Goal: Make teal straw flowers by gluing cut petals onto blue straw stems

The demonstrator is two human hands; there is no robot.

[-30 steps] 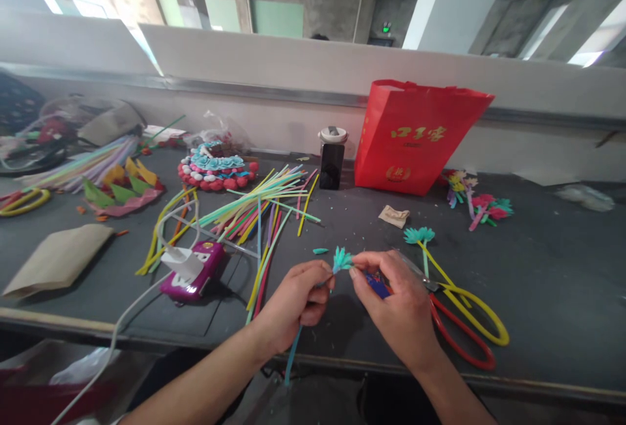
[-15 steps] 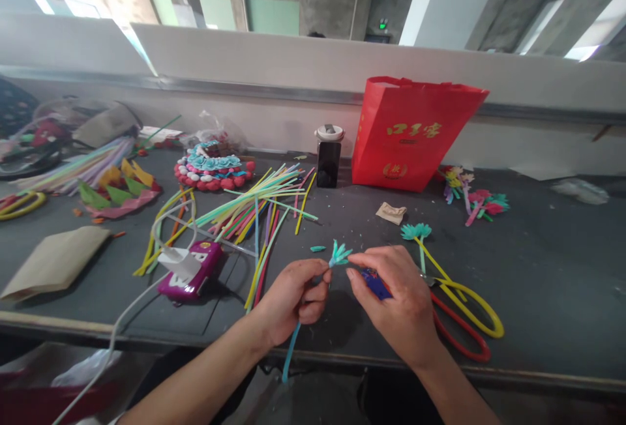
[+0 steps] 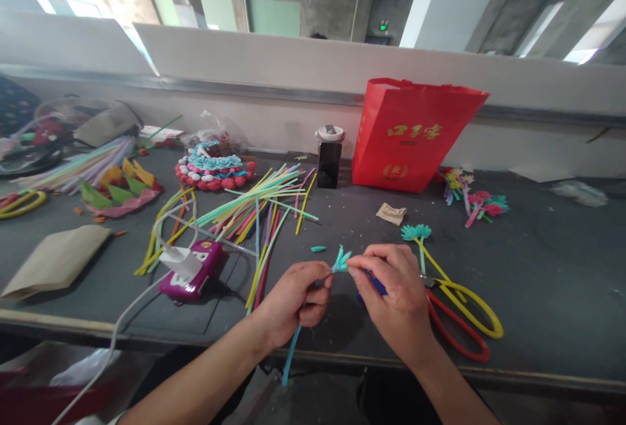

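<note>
My left hand (image 3: 300, 298) is closed in a pinch at the base of a small turquoise pipe-cleaner flower (image 3: 341, 259). A blue stem (image 3: 291, 356) hangs below that fist, past the table edge. Thumb and forefinger of my right hand (image 3: 396, 291) pinch the tip of a petal on the flower's right side. A dark blue object (image 3: 374, 283) lies under my right hand, mostly hidden. A loose turquoise petal (image 3: 318, 249) rests just beyond the flower. Right of my right hand are a fuller turquoise flower (image 3: 417, 233) and scissors (image 3: 478, 332) with yellow and red handles.
Many coloured pipe cleaners (image 3: 254, 206) are spread at centre left, near a purple power strip (image 3: 210, 262) with a white plug. A phone (image 3: 329, 165) leans on a cup before a red bag (image 3: 415, 135). Pipe-cleaner flowers (image 3: 482, 203) lie at the right.
My right hand has moved slightly left, its fingertips closing on a petal of the flower. My left hand keeps its pinch almost in place.
</note>
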